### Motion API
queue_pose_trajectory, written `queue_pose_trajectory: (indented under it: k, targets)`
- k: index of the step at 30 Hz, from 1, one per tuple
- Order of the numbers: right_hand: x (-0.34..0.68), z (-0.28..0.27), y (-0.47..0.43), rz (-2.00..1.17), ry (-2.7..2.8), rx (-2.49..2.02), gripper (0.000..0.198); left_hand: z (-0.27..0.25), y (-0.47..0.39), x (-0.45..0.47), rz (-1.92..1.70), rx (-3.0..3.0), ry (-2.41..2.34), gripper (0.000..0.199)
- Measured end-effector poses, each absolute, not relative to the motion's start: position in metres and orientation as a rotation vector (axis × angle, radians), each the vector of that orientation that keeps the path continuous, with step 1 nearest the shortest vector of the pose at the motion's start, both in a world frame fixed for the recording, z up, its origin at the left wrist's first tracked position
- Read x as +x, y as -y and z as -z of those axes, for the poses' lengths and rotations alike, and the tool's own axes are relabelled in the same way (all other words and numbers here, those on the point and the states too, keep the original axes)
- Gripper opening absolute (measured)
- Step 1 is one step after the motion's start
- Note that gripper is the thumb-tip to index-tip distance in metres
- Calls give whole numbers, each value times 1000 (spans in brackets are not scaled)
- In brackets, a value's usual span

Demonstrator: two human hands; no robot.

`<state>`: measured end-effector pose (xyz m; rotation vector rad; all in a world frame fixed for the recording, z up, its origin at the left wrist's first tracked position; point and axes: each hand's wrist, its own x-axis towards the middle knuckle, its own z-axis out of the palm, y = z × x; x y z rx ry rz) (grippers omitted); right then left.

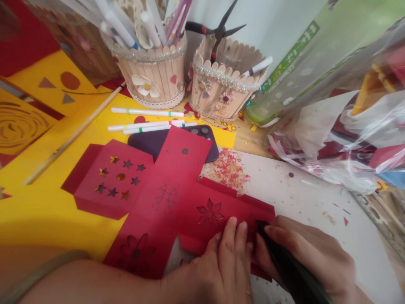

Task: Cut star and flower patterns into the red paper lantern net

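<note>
A red card cut-out point(177, 190), shaped like an unfolded box, lies in front of me. One panel has star-shaped holes, and others carry flower and line patterns. My left hand point(221, 261) lies on its lower right arm with the fingers stretched out, pressing the card flat. Just right of those fingertips, my right hand point(310, 253) is closed around a thick black craft knife point(284, 261). The tool's front end points down at the card's right panel; its blade does not show.
Behind the card lie a dark phone point(147, 143) and several white pens point(147, 112). Popsicle-stick holders point(152, 76) stand at the back, one with pliers point(220, 31). Yellow card point(38, 211) and a wooden stick point(76, 133) are left, a scrap-filled plastic bag point(332, 131) right.
</note>
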<state>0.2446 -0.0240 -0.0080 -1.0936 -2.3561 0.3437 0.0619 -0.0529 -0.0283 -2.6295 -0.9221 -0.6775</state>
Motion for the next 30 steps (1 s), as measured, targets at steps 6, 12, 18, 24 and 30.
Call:
queue_pose_trajectory:
  k: [6,12,18,24,30]
  targets:
    - [243,8,25,-341,2332,-1090,24,27,50,58,639,-2653,831,29]
    - [243,10,26,-265,2330,-1099,24,28,53,59,620,-2648,872,29]
    - [242,13,26,-306,2297,-1068,22,27,50,58,615,-2658,818,28]
    - [244,12,24,-275,2336,-1047,26,20,48,55,497,-2679,756,26]
    - [241,5,26,-366,2307,-1133,24,18,46,52,455,-2725,714,27]
